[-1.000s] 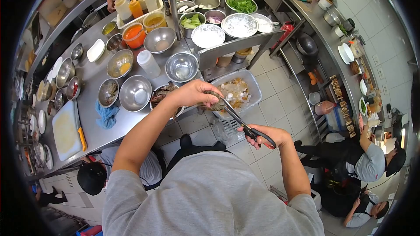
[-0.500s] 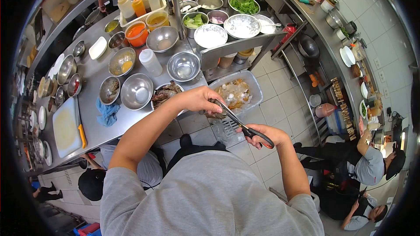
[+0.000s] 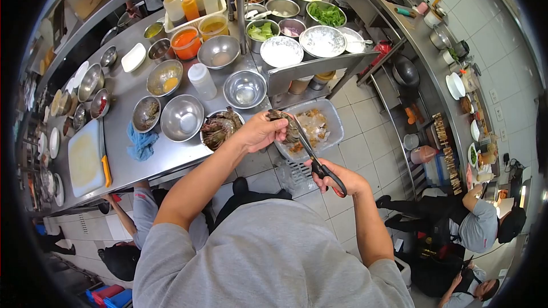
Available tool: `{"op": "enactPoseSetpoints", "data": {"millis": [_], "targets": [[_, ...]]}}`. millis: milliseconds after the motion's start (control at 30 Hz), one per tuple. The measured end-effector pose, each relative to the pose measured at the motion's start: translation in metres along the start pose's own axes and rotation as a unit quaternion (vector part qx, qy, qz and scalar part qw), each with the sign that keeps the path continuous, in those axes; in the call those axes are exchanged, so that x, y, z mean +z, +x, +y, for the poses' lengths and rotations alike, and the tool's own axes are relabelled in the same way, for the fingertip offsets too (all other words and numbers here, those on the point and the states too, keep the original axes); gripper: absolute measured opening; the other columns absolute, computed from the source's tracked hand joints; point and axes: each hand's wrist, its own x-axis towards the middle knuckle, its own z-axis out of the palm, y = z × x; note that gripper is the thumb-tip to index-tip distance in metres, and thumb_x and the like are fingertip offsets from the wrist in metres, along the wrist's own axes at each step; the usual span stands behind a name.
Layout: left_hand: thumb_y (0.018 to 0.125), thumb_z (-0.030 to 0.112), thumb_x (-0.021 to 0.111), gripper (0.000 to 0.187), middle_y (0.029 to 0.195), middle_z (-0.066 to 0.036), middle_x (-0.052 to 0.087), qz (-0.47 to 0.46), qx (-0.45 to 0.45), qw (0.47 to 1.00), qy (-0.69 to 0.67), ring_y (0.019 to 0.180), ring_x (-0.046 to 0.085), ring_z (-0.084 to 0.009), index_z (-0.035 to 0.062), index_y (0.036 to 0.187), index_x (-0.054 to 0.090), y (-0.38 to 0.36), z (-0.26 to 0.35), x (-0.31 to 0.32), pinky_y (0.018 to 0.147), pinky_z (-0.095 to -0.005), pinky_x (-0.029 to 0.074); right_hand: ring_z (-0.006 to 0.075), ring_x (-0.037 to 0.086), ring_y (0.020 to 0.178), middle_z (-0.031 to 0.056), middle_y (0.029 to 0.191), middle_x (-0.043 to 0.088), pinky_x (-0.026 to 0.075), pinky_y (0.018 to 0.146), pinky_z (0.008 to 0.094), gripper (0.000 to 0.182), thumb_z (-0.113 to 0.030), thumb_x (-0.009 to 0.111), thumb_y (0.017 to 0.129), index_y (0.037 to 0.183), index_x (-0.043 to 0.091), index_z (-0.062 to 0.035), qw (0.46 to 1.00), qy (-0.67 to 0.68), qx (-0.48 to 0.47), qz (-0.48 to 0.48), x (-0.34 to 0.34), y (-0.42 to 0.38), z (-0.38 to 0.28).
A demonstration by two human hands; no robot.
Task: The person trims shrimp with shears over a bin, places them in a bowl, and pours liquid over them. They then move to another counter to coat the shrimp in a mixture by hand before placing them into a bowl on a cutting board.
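Note:
My left hand is closed around a raw shrimp, holding it above the bin's near edge. Black-handled scissors sit in my right hand, fingers wrapped round the handles. Their blades point up and left and lie against the shrimp; whether they are parted is hard to see. Just left of my left hand, a bowl of whole dark shrimp stands at the counter's edge. Beneath my hands is a pale plastic bin with ice and orange-brown pieces in it.
On the steel counter are an empty metal bowl, a bowl with grey shrimp, a blue cloth, and a cutting board with a yellow-handled knife. Co-workers stand at lower left and at right.
My left hand has lifted slightly, and the shrimp now shows more plainly. The scissors have swung steeper, and my right hand has shifted a little left. The whole view has tilted slightly.

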Motion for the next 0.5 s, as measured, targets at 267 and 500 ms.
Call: {"op": "enactPoseSetpoints", "data": {"millis": [267, 500], "targets": [[0.091, 0.023, 0.074, 0.025, 0.080, -0.002, 0.064, -0.018, 0.050, 0.842, 0.536, 0.075, 0.062, -0.0109, 0.0039, 0.107, 0.072, -0.016, 0.031, -0.016, 0.070, -0.0282, 0.050, 0.0113, 0.054, 0.073, 0.0014, 0.089, 0.051, 0.049, 0.065, 0.0258, 0.079, -0.048, 0.073, 0.088, 0.147, 0.042, -0.0059, 0.986, -0.101, 0.135, -0.016, -0.009, 0.000, -0.028], [0.088, 0.024, 0.074, 0.028, 0.085, -0.012, 0.066, -0.026, 0.111, 0.723, 0.681, 0.083, 0.066, -0.0275, 0.0004, 0.103, 0.070, -0.016, 0.034, -0.023, 0.074, -0.0374, 0.051, 0.0068, 0.052, 0.053, -0.0042, 0.071, 0.050, 0.045, 0.048, 0.0214, 0.059, -0.039, 0.070, 0.093, 0.139, 0.051, -0.0064, 0.971, -0.167, 0.170, 0.027, 0.001, 0.008, -0.053]]}}
